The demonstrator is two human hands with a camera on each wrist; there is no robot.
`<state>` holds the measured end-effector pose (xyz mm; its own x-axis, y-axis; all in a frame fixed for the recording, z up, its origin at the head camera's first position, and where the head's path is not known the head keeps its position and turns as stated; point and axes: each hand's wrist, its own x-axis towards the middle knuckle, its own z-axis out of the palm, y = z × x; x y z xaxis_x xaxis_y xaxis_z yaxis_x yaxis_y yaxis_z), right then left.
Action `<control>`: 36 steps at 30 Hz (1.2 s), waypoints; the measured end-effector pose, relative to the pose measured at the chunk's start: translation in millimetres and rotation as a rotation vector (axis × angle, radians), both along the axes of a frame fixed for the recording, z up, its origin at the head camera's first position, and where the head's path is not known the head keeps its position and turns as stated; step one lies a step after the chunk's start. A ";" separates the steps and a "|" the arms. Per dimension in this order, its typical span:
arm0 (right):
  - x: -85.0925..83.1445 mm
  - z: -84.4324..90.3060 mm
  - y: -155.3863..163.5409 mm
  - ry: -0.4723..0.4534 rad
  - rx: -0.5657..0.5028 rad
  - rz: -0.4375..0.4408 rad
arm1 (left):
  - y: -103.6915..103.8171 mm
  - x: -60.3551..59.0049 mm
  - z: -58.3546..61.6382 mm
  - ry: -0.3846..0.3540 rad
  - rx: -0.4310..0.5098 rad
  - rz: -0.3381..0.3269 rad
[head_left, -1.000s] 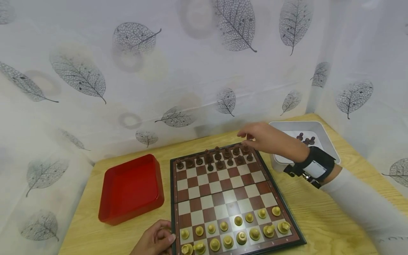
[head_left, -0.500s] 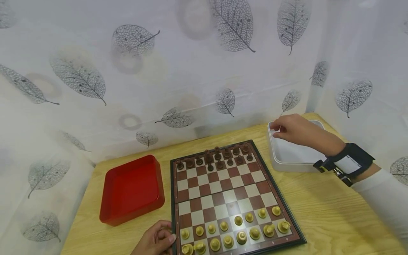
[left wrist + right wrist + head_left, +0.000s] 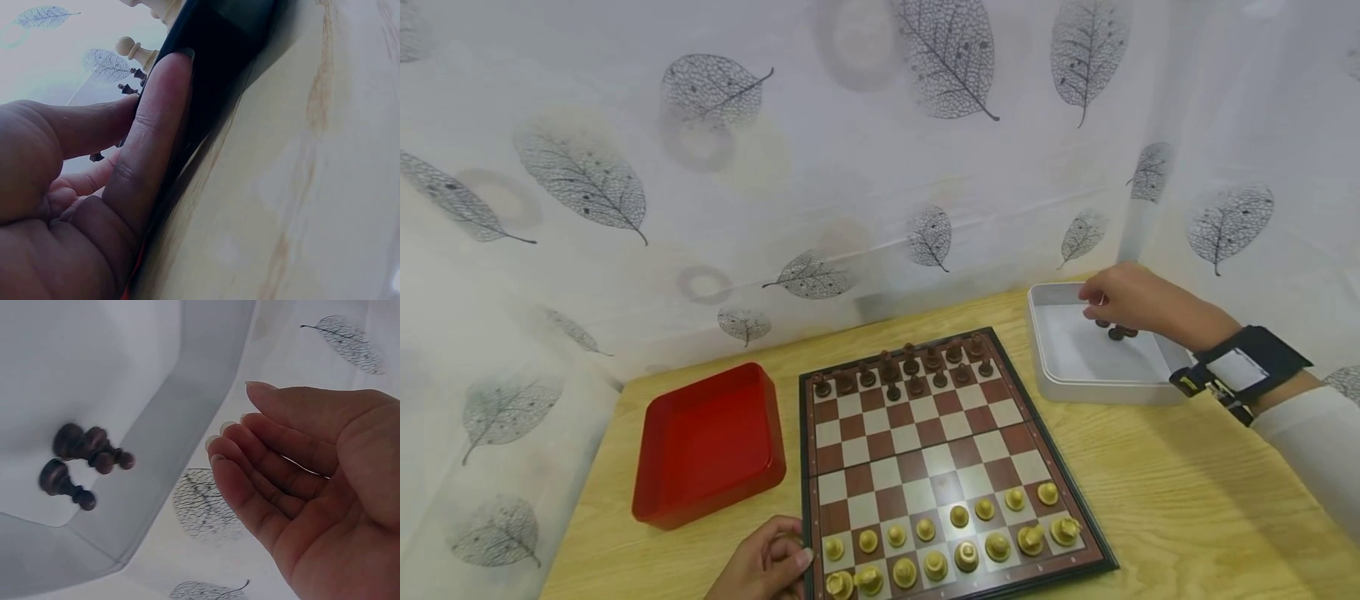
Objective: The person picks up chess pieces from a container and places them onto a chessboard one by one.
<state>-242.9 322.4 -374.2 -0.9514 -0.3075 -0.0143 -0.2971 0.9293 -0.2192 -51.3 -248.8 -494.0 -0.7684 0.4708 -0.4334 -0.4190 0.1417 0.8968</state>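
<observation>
A folding chessboard [image 3: 936, 454] lies on the wooden table. Dark pieces [image 3: 910, 371] fill its far two rows and light pieces [image 3: 940, 542] its near two. My right hand [image 3: 1123, 300] hovers over the far part of the white tray [image 3: 1075, 383], just above three dark pawns [image 3: 1112, 330]. In the right wrist view that hand [image 3: 262, 450] has relaxed fingers and holds nothing, and the pawns [image 3: 81, 456] lie on the tray floor. My left hand [image 3: 767, 567] rests at the board's near left corner, one straight finger [image 3: 156, 137] pressed along the black edge [image 3: 212, 81].
A red tray [image 3: 707, 442] sits left of the board. A leaf-print curtain [image 3: 850, 167] closes off the back and right sides. Bare wooden tabletop [image 3: 1165, 500] lies right of the board, in front of the white tray.
My right hand left the board's far right corner and moved right to the white tray, where it now hovers over the pawns. The left hand has stayed put.
</observation>
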 end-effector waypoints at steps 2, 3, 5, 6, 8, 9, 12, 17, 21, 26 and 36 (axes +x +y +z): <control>-2.8 -4.6 5.1 -0.013 0.006 -0.008 | 0.1 0.2 -0.1 -0.004 0.003 0.001; -4.2 -6.9 7.6 -0.017 0.014 -0.010 | 0.3 0.3 0.0 -0.006 0.003 0.002; -6.1 -10.2 12.2 -0.025 0.018 -0.005 | 0.8 0.4 0.0 -0.008 0.002 0.003; -6.9 -11.4 14.2 -0.030 0.021 -0.001 | 0.9 0.4 0.0 -0.008 -0.001 0.004; -8.7 -12.9 17.6 -0.035 0.030 0.008 | 0.9 0.4 0.2 -0.009 -0.007 0.008; -9.6 -13.6 19.2 -0.038 0.034 0.010 | 0.9 0.4 0.3 -0.009 -0.009 0.011; -12.1 -15.3 23.2 -0.060 0.048 0.001 | 0.6 0.3 0.8 -0.008 -0.010 0.014; -12.8 -21.2 29.1 -0.117 0.086 -0.039 | -0.4 0.5 0.5 -0.002 -0.004 0.010; -12.1 -25.8 31.6 -0.175 0.101 -0.072 | -1.2 0.6 -0.2 0.000 0.005 0.002; -13.0 -29.1 30.6 -0.224 0.104 -0.072 | -1.8 0.1 -0.1 -0.005 0.014 0.005; -13.8 -33.8 29.5 -0.209 0.132 -0.073 | -1.4 0.0 0.5 -0.002 0.014 -0.007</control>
<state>-256.7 352.0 -408.1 -0.9431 -0.2206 -0.2490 -0.1892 0.9713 -0.1439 -51.3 -250.3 -493.5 -0.7642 0.4817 -0.4288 -0.4203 0.1323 0.8977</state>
